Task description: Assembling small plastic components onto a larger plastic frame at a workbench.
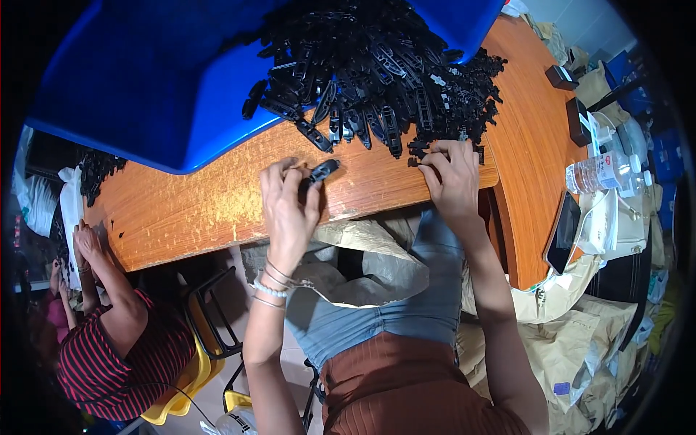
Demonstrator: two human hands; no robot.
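Observation:
Between the thumb and fingers of my left hand (286,203) is a long, narrow black plastic casing (324,171), its tip pointing away to the right, just above the table's near edge. My right hand (453,177) is at the near edge of a heap of small black plastic parts (471,94). Its fingers are bent and closed in among them; what lies between the fingertips is hidden. Beyond both hands spreads a large pile of similar black casings (362,65), several of them loose on the near side.
A blue bin (138,94) lies tipped on the wooden table (196,196), casings spilling from its mouth. An open paper sack (391,279) rests at my lap. To the right are a water bottle (598,172) and a phone (562,232). Another person (130,348) sits at the left.

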